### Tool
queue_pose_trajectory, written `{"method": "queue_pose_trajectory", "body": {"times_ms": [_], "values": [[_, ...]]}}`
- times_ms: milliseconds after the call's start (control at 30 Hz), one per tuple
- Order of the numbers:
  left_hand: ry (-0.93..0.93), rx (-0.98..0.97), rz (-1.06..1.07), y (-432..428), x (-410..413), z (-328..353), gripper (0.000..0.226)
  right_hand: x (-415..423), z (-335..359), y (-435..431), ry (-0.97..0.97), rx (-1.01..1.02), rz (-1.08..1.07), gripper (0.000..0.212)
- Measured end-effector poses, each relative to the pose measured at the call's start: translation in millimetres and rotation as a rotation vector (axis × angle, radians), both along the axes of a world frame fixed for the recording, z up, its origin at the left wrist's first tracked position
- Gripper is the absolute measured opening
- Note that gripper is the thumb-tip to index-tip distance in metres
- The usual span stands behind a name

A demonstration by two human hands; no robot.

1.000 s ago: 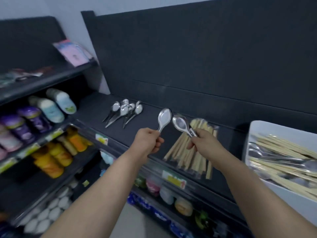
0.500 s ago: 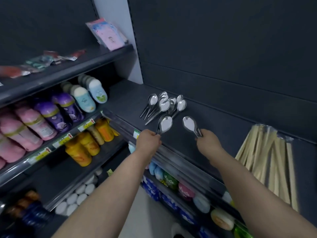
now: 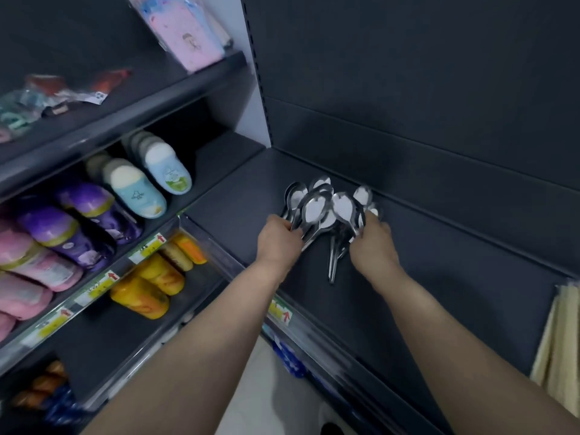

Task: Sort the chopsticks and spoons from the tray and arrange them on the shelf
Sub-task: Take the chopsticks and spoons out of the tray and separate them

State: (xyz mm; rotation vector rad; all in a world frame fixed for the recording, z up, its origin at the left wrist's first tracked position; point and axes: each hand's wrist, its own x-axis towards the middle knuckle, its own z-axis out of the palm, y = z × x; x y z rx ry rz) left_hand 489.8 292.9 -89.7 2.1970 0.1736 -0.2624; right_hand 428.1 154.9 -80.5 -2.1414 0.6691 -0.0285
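Observation:
Several shiny metal spoons [image 3: 320, 208] lie in a cluster on the dark shelf [image 3: 439, 277], bowls pointing toward the back wall. My left hand [image 3: 277, 243] grips a spoon handle at the cluster's left side. On the right side, my right hand [image 3: 373, 246] pinches another spoon handle. Both spoons are down among the pile. A bundle of pale wooden chopsticks [image 3: 558, 346] shows at the right edge of the shelf, partly cut off. The tray is out of view.
To the left stand shelves with pink, purple and blue slippers [image 3: 135, 189], yellow packs [image 3: 147, 293] and price labels [image 3: 147, 246]. A pink packet [image 3: 185, 36] leans on the upper shelf. The dark back panel [image 3: 439, 89] rises behind the spoons.
Both hands moved forward and lowered their spoons from mid-air onto the spoon cluster. The view swung left, so the chopsticks slid to the right edge and the tray left the picture.

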Motion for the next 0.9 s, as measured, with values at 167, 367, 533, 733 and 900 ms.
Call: {"method": "queue_pose_trajectory", "body": {"times_ms": [167,367,533,733,900], "values": [[-0.088,0.155,-0.107,-8.1,23.5,5.3,0.021,18.6,-6.1,3.5,0.066,-0.153,0.187,0.028],[-0.246,0.518,-0.307,1.7,34.4,10.1,0.022,10.9,0.5,4.3,0.121,-0.418,0.212,0.024],[-0.431,0.541,-0.614,-13.2,23.1,21.5,0.02,-22.5,10.0,-0.3,0.142,-0.703,0.119,0.028],[-0.585,0.58,-1.047,-63.0,-30.9,28.2,0.02,-112.8,9.6,-13.5,0.323,-0.815,-0.078,0.024],[-0.491,0.426,-1.301,-107.5,-104.2,33.8,0.015,-203.1,17.1,-29.8,0.386,-0.783,-0.284,0.029]]}}
